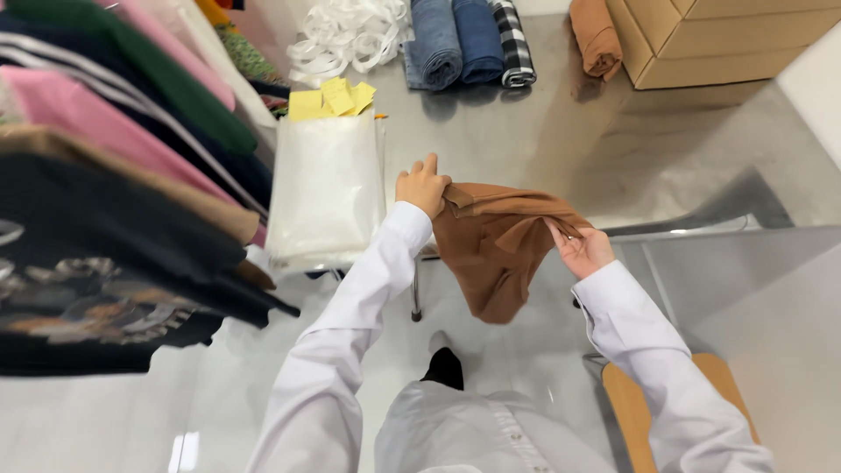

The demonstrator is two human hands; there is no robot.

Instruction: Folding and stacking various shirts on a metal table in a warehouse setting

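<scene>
A brown garment hangs in the air in front of me, held between both hands. My left hand grips its upper left edge with the fingers curled shut. My right hand pinches the right side of the cloth, palm turned up. The lower part of the garment droops loosely below my hands, above the shiny grey floor. Both my arms wear white sleeves.
A rack of hanging clothes fills the left. A stack of clear bags with yellow notes stands beside it. Rolled jeans, a checked cloth, a brown roll and cardboard boxes lie farther off. A wooden seat is at the lower right.
</scene>
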